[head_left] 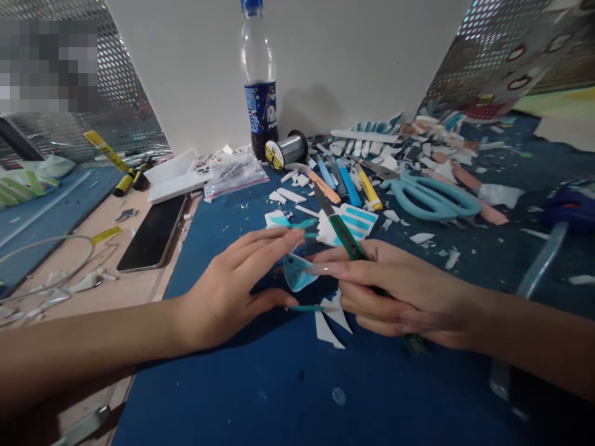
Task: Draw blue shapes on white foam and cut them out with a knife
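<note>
My right hand (395, 285) is closed around a green craft knife (346, 235), its blade angled up and to the left. Its thumb and forefinger also pinch a small light-blue triangular piece (298, 272) with a dark round hole. Facing it, my left hand (246, 279) has its fingers stretched and the thumb apart, around the left side of that piece. Thin teal tips show at the left thumb and fingers; I cannot tell whether they are nails or cut strips. White pointed scraps (330, 331) lie below the hands. Behind the knife is a white piece with blue stripes (357, 223).
Blue-handled scissors (432, 195), several markers (348, 183), a wire spool (288, 150) and a cola bottle (260, 105) stand or lie behind. White scraps (418, 142) pile at back right. A phone (153, 235) lies left of the blue mat (260, 396). A white board (362, 62) rises behind.
</note>
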`<state>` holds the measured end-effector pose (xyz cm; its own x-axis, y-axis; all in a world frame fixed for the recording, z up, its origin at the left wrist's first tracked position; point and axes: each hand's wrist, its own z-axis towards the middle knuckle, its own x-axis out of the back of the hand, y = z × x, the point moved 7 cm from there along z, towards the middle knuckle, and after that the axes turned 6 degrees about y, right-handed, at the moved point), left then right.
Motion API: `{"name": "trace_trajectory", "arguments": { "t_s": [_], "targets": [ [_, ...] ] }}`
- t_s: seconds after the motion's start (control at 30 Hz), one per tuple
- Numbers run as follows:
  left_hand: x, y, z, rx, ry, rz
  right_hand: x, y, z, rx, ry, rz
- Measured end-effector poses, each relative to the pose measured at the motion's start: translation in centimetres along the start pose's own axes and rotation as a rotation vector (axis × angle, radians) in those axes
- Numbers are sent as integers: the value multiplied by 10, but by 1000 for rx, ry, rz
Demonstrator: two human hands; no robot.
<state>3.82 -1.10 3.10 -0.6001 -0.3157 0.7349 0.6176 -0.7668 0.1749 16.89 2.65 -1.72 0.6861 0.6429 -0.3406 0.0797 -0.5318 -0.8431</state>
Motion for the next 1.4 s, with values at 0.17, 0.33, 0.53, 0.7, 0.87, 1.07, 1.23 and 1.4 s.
{"name": "trace_trajectory", "arguments": {
  "t_s": [0.17, 0.33, 0.53, 0.7, 0.87, 1.07, 1.23, 1.4],
  "targets": [
    [4, 8, 0, -68, 55, 89, -3, -3, -3, 29, 2, -25],
    [1, 3, 1, 5, 14, 178, 0, -6, -3, 36, 28, -26],
    [5, 0, 1, 66, 36, 120, 11, -21, -8, 252, 103, -203],
    [10, -3, 0, 123, 72, 104, 20, -43, -23, 656, 371, -780],
    [8, -4, -1, 171, 51, 42, 7, -46, -26, 890, 348, -1162],
    [9, -5, 0, 188, 63, 37, 3, -43, -29, 1060, 361, -1290],
    [9, -5, 0, 179, 80, -22, 5, -36, -22, 942, 320, -1285],
    [9, -5, -1, 201, 66, -58, 3, -36, -21, 978, 321, -1295]
  ]
}}
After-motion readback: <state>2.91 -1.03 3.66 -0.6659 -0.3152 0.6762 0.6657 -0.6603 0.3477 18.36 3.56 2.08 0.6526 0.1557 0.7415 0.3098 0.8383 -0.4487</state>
